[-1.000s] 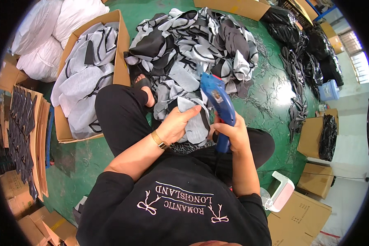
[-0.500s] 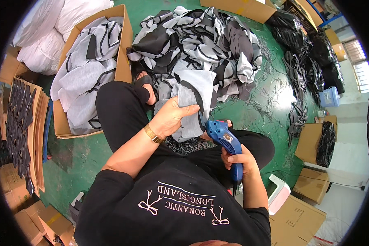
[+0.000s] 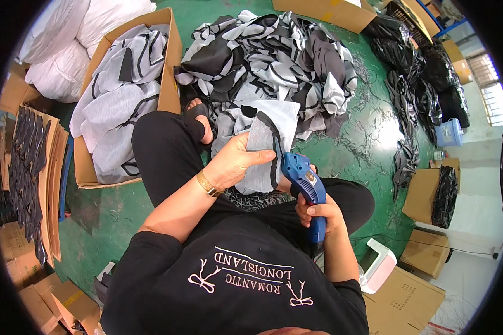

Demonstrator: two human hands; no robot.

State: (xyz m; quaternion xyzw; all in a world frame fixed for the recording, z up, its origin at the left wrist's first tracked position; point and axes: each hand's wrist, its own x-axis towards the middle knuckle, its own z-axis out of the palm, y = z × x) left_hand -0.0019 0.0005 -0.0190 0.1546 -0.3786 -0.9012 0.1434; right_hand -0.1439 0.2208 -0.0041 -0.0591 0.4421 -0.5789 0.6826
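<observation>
My left hand [image 3: 233, 162] pinches a grey fabric piece [image 3: 261, 172] with a black band along its edge, the thumb lying on top near that band. Wrapped in my right hand [image 3: 322, 213] is a blue electric fabric cutter [image 3: 307, 181], its head pointing up beside the black-edged side of the piece. The cutting tip is too small to make out clearly, so whether it touches the fabric I cannot tell. Beyond my hands lies a large heap of grey and black fabric pieces [image 3: 274, 67] on the floor.
An open cardboard box [image 3: 173, 61] of grey pieces stands at my left, past my bent knee. Thin trimmings [image 3: 369, 106] litter the green floor. Black plastic bags [image 3: 394, 47] line the right. A pink and white stool-like object [image 3: 379, 267] and cardboard [image 3: 408, 304] lie at lower right.
The cutter has tilted more upright and shifted slightly right and down. The fabric piece in my left hand has turned, its top corner moving right, showing more of the black band.
</observation>
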